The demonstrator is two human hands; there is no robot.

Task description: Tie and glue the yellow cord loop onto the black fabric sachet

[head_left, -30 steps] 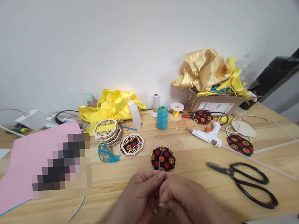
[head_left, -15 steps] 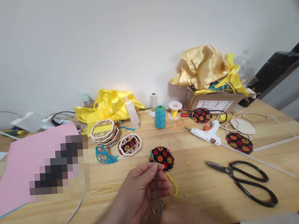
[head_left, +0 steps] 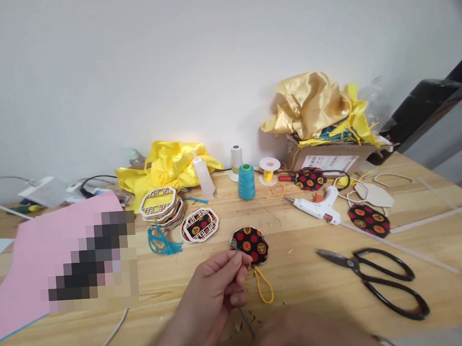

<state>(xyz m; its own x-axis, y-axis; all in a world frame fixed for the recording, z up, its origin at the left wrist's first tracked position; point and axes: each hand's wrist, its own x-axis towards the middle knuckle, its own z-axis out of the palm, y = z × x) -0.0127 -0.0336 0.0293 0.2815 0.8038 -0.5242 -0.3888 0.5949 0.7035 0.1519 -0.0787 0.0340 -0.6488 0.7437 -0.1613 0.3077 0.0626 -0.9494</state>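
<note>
My left hand (head_left: 222, 283) pinches a teal thread (head_left: 246, 321) between thumb and forefinger, its other fingers curled under. The thread runs down from there into my right hand (head_left: 291, 333), a blurred closed fist at the bottom edge; its fingertips are hard to make out. Right beyond my left fingertips lies a round black patterned fabric piece (head_left: 251, 243) with red and orange flower motifs. A yellow cord loop (head_left: 265, 288) sticks out from its near edge. Black-handled scissors (head_left: 372, 276) rest to the right, blades partly hidden in each other.
Behind stand a teal thread cone (head_left: 246, 182), a yellow cord spool (head_left: 269, 171) and a squeeze bottle (head_left: 204, 177). A white glue gun (head_left: 319, 207) lies right. Wooden lattice frames (head_left: 158, 206) are stacked left, near a teal tassel (head_left: 162, 242). A cardboard box (head_left: 328, 162) holds fabric.
My left fingers have curled in more closely under the thread. My right hand has shifted slightly right and down, and the thread now slants toward it. The cord loop shows more fully.
</note>
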